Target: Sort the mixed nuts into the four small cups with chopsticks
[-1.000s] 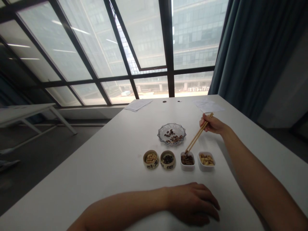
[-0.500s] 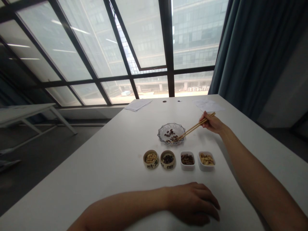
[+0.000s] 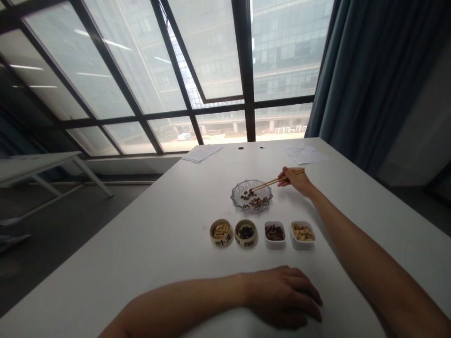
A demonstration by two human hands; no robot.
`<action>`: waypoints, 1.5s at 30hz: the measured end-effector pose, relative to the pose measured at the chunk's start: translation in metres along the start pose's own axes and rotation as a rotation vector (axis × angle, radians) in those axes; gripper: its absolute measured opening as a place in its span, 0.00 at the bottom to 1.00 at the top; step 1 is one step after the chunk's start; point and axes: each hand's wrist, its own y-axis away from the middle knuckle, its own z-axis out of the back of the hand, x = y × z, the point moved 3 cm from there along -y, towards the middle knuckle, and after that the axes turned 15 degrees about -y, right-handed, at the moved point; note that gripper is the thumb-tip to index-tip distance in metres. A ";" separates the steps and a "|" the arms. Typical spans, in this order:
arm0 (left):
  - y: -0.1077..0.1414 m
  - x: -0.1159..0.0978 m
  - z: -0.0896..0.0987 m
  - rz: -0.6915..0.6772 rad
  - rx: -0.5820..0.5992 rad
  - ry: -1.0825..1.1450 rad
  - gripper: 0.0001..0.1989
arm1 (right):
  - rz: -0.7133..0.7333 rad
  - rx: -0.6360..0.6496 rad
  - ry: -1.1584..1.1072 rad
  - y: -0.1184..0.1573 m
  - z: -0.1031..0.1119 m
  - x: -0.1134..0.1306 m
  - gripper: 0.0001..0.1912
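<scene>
My right hand (image 3: 294,180) is closed around a pair of wooden chopsticks (image 3: 268,183), whose tips are at dark pieces in the upper part of a clear glass bowl (image 3: 233,199). More reddish-brown pieces lie in the bowl's lower part. Nearer me stand a round bowl (image 3: 221,243) of peanuts, a round bowl (image 3: 246,242) of dark pieces, a white square dish (image 3: 275,244) of brown pieces and a white dish (image 3: 303,245) of pale, elongated pieces. My left hand (image 3: 283,296) lies on the table in front of these, its fingers spread and holding nothing.
The white table (image 3: 169,225) carries papers (image 3: 201,153) at its far left and a sheet (image 3: 306,154) at its far right. Two small dark spots sit near the far edge. Another table (image 3: 38,164) stands at the left, and a blue curtain (image 3: 373,84) hangs at the right.
My right hand has moved left, and the chopstick tips have gone from the lower right of the glass bowl to its upper part. My left hand has stayed in place.
</scene>
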 end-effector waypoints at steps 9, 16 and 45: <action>0.001 -0.001 -0.002 -0.009 -0.032 -0.011 0.19 | -0.050 0.018 0.000 0.000 -0.001 -0.007 0.30; 0.001 0.000 -0.002 -0.015 -0.043 -0.008 0.20 | -0.090 0.002 -0.006 0.000 0.001 -0.011 0.29; 0.002 -0.001 -0.001 -0.003 -0.026 -0.019 0.21 | -0.003 -0.053 -0.064 0.000 0.005 -0.018 0.31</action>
